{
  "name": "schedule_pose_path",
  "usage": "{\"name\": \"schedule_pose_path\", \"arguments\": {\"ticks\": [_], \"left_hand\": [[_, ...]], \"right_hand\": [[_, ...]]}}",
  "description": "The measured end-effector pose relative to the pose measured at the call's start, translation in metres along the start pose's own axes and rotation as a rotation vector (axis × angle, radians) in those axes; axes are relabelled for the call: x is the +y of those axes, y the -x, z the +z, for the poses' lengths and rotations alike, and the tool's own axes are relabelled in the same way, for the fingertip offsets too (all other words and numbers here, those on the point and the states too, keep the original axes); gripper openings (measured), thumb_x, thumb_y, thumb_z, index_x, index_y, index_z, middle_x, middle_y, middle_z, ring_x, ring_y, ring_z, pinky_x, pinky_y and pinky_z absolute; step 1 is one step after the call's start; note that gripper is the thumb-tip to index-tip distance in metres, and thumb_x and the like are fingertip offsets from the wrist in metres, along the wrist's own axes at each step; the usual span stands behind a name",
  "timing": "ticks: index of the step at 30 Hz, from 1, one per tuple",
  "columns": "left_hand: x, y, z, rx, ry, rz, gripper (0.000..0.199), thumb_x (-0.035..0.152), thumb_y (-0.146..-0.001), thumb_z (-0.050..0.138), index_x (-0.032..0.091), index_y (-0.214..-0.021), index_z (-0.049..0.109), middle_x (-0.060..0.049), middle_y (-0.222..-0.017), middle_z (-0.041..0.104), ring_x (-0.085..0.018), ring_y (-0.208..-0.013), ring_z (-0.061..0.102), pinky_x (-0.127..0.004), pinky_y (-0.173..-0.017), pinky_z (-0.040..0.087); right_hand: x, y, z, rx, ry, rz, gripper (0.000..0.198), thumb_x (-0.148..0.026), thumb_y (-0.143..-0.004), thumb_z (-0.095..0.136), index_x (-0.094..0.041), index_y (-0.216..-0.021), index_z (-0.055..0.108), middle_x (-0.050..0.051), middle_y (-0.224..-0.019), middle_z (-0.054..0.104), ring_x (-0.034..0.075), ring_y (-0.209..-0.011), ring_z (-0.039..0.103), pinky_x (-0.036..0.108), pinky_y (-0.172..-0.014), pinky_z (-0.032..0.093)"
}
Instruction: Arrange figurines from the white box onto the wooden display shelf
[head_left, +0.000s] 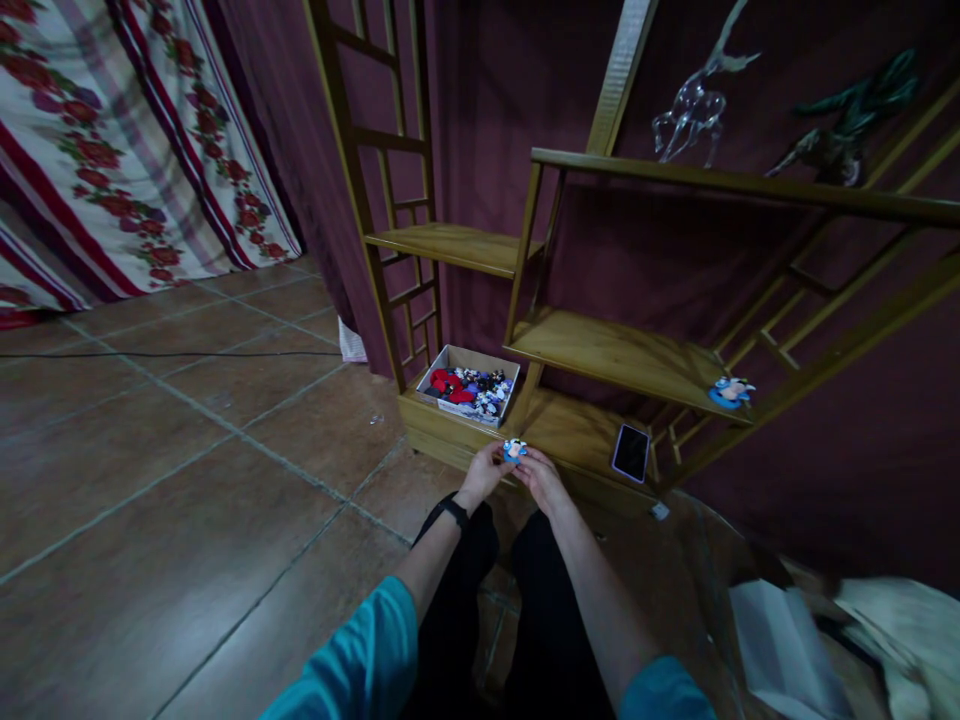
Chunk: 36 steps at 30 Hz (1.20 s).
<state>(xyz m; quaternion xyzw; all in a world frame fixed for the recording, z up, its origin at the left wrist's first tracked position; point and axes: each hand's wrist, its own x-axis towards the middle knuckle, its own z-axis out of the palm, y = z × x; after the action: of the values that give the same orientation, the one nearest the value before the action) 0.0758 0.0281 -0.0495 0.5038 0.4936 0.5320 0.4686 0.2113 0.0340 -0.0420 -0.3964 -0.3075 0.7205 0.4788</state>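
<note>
A small blue and white figurine (514, 450) is held between both hands, in front of the low shelf's edge. My left hand (484, 474) grips it from the left, and my right hand (541, 476) has its fingers closed on the other side. Just beyond my left hand, an open box (510, 374) of small red, black, white and purple figures sits on the bottom shelf. A similar blue and white figurine (730, 392) stands at the right end of the middle shelf.
The wooden shelf unit (615, 352) has staggered boards. A phone (631, 452) lies on its bottom board. Above are a clear glass deer (694, 108) and a dark green figure (844, 130). A white bag (784, 640) lies on the floor at right; a black cable (187, 354) crosses the tiles.
</note>
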Motion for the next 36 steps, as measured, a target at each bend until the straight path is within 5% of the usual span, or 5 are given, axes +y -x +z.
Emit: {"name": "schedule_pose_path", "arguments": {"ticks": [14,36], "left_hand": [[-0.012,-0.003,0.000,0.049,0.124,-0.031,0.041,0.008,-0.059,0.067,0.016,-0.098,0.059,-0.006,-0.087,0.064,-0.016,-0.081,0.058,-0.029,-0.075,0.043],[-0.002,-0.001,0.000,-0.092,0.163,-0.044,0.042,0.013,-0.056,0.070,0.015,-0.097,0.060,-0.004,-0.084,0.064,-0.016,-0.078,0.058,-0.030,-0.077,0.044]], "right_hand": [[-0.005,0.004,0.001,-0.020,-0.095,0.013,0.017,-0.022,-0.068,0.063,-0.020,-0.084,0.058,0.004,-0.085,0.069,0.020,-0.080,0.066,0.040,-0.081,0.050],[-0.005,0.007,0.004,-0.059,0.009,-0.026,0.041,-0.016,-0.056,0.071,-0.022,-0.096,0.058,0.002,-0.094,0.065,0.016,-0.083,0.063,0.032,-0.077,0.050]]}}
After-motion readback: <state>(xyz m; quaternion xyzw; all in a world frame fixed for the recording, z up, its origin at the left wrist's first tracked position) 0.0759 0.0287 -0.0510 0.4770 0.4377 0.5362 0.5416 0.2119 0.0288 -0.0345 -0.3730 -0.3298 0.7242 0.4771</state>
